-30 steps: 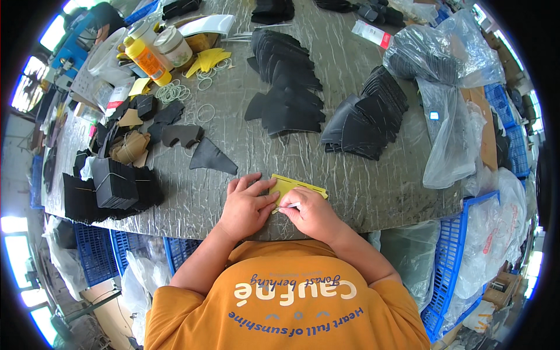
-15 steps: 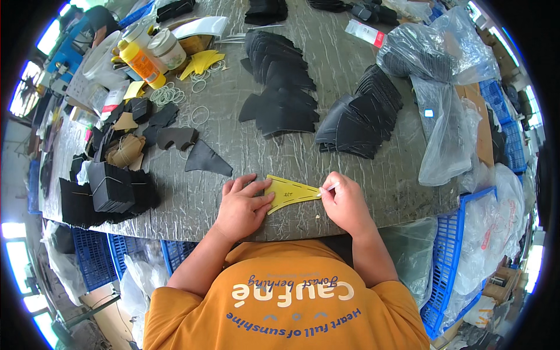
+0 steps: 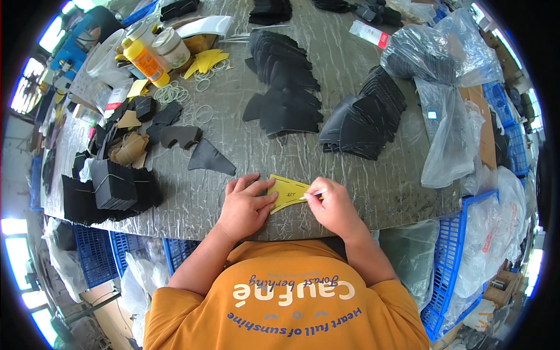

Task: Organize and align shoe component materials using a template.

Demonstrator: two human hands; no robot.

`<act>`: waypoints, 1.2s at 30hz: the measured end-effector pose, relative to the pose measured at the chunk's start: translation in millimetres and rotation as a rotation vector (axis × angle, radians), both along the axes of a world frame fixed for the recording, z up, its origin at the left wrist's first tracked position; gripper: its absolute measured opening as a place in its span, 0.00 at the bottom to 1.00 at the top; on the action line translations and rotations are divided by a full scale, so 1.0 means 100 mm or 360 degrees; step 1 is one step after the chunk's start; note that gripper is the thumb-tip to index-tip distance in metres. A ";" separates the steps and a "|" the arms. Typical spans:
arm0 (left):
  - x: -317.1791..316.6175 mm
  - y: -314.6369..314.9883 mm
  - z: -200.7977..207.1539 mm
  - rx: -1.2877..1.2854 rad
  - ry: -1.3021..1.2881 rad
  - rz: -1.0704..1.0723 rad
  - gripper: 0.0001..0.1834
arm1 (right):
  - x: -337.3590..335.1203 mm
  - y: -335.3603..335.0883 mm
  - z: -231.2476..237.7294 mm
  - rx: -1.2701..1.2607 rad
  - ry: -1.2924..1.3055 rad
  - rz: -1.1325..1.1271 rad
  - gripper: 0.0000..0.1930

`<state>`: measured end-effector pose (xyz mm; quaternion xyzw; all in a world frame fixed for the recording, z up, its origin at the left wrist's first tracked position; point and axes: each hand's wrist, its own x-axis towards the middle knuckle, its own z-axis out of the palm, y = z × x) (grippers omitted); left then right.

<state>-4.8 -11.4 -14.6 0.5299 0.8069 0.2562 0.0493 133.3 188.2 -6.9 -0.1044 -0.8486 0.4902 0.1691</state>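
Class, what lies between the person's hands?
The head view shows a flat yellow piece between the left hand and the right hand, which holds a slim white tool.

The left hand lies palm-down, fingers toward two o'clock. The right hand pinches, pointing toward ten o'clock.
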 end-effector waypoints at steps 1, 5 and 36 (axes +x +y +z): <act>0.00 0.00 0.00 -0.0006 0.0010 0.0004 0.13 | 0.03 0.04 0.01 0.0001 -0.0001 0.0000 0.06; 0.00 -0.01 -0.01 -0.0008 0.0018 0.0005 0.13 | 0.07 0.13 0.09 0.0000 -0.0152 -0.0214 0.05; 0.02 -0.01 -0.06 0.0029 0.0010 -0.0009 0.12 | -0.05 0.07 -0.08 0.0687 -0.0294 -0.0122 0.09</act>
